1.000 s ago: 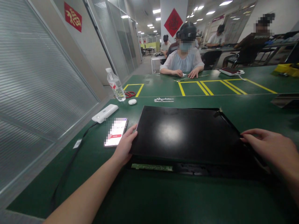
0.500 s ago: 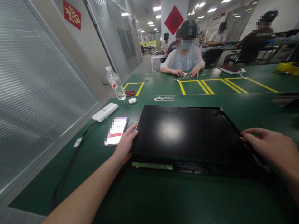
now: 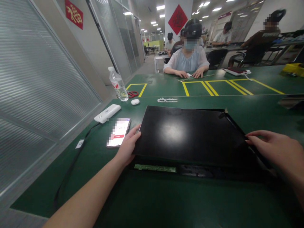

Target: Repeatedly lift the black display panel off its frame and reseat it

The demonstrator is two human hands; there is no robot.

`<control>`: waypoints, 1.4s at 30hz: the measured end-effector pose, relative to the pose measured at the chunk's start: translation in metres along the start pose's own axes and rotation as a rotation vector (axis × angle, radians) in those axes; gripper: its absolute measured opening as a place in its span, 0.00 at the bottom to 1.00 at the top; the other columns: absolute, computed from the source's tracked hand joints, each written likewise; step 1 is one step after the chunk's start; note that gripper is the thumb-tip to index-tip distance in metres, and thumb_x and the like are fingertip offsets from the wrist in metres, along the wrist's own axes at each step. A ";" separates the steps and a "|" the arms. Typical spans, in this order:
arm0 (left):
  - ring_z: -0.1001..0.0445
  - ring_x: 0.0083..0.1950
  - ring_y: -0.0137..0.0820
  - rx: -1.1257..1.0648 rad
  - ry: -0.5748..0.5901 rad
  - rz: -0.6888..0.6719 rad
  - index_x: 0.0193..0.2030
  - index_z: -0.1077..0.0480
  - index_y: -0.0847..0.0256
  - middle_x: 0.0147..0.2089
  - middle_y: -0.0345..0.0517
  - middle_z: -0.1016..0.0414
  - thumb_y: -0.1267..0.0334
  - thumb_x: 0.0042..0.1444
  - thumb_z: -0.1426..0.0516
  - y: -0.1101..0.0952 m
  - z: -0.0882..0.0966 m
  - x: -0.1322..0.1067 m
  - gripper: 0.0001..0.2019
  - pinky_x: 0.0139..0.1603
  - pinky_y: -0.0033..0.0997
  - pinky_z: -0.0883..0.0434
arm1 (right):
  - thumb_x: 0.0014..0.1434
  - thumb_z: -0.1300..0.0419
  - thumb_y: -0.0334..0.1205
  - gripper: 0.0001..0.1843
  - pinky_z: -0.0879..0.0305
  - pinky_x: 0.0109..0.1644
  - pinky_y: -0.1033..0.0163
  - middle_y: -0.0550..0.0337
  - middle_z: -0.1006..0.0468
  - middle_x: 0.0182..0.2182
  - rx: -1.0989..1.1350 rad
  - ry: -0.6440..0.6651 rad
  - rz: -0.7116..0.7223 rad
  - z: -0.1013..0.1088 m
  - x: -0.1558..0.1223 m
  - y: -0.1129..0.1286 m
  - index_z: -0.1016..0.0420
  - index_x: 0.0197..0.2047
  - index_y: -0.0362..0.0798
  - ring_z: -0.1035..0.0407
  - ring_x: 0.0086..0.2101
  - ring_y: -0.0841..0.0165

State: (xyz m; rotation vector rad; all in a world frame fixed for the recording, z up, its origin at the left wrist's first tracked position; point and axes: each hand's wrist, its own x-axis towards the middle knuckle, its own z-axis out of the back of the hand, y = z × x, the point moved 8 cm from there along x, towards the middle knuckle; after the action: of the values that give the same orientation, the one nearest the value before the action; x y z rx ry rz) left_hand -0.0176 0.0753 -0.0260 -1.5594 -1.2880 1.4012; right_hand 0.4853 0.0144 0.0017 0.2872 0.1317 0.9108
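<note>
A glossy black screen panel lies in front of me, its left side lifted above a black frame. Along the frame's near edge runs a green circuit strip. My left hand pinches the panel's left edge, thumb on top and fingers beneath. At the right edge, the thumb and fingertips of my right hand are closed on the rim; whether they grip the panel, the frame or both is hard to see.
Left of the panel are a phone, a white power bank with a dark cable, a white earbud case, a water bottle and red-handled scissors. White scraps lie beyond it. A person sits opposite.
Both hands keep their hold and the panel stays in place. The whole view has shifted very slightly.
</note>
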 end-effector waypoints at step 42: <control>0.20 0.29 0.37 0.061 -0.004 0.000 0.53 0.30 0.59 0.34 0.44 0.19 0.66 0.52 0.39 -0.003 -0.003 -0.004 0.20 0.26 0.30 0.28 | 0.42 0.45 0.60 0.21 0.37 0.32 0.54 0.56 0.21 0.27 0.034 0.007 -0.011 0.000 0.002 -0.004 0.20 0.32 0.57 0.30 0.29 0.54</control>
State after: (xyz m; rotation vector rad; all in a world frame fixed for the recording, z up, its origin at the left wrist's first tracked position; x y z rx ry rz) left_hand -0.0151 0.0727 -0.0212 -1.5172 -1.2360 1.4310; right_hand 0.4898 0.0137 0.0001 0.3142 0.1548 0.8997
